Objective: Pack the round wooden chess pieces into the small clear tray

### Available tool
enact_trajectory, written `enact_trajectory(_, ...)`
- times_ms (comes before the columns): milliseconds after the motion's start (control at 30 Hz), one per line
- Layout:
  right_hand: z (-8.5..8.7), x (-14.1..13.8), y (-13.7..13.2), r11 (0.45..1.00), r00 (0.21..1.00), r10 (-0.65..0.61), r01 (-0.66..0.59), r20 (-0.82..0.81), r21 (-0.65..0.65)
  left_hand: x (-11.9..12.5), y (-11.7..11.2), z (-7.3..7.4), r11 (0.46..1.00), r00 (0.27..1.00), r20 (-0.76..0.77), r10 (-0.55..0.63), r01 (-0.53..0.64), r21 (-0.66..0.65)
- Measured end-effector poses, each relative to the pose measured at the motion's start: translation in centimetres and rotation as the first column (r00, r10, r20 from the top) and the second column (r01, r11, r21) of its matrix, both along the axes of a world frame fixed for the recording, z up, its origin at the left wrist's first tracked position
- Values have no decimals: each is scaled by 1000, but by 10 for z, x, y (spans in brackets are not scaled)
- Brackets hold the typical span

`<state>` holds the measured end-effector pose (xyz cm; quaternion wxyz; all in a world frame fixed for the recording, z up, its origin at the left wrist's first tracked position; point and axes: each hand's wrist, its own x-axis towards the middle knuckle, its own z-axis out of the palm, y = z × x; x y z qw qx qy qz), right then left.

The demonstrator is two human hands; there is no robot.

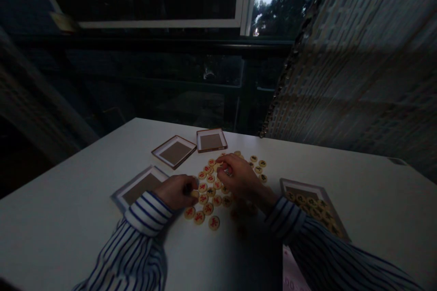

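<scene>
Round wooden Chinese chess pieces (pixel 208 209), marked in red or dark characters, lie loosely spread on a white table (pixel 85 200). At the left side of the spread, my left hand (pixel 177 191) is closed, pinching one pale piece (pixel 194 194) on edge. My right hand (pixel 243 176) reaches over the middle of the pieces with curled fingers. A pale piece (pixel 217 168) shows between its thumb and index fingertip. Part of the spread is hidden under the right hand and in its shadow. Several dark-marked pieces (pixel 258 170) lie beyond its wrist.
An open tray (pixel 150 172) sits partly behind my left hand. Two shallow box parts (pixel 175 165) (pixel 211 151) lie at the back. On the right, a tray (pixel 300 184) holds several dark-marked pieces beside my right sleeve. A pink printed sheet (pixel 293 275) is at the front, and a bead curtain (pixel 341 54) hangs behind.
</scene>
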<state>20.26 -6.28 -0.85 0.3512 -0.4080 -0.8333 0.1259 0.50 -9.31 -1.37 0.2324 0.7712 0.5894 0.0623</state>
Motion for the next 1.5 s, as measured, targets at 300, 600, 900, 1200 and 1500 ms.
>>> enact_trajectory(300,-2,0,-1,1000,1000,-1,1,-11,-3,-5,4,-2,999,993,111,-24,20,42)
enact_trajectory(600,-1,-1,-2,1000,1000,-16,16,-6,-13,-5,-1,14,994,795,596,109,-78,-76)
enact_trajectory(900,-2,-1,-1,1000,1000,-20,20,-10,4,-11,-1,17,992,692,712,120,-67,-103)
enact_trajectory(1200,0,2,0,997,994,-80,81,-77,16,-17,-4,17,991,717,688,115,-39,-125)
enact_trajectory(1500,-3,9,11,969,945,-247,236,-214,-76,-10,-3,16,988,891,448,77,-7,-154)
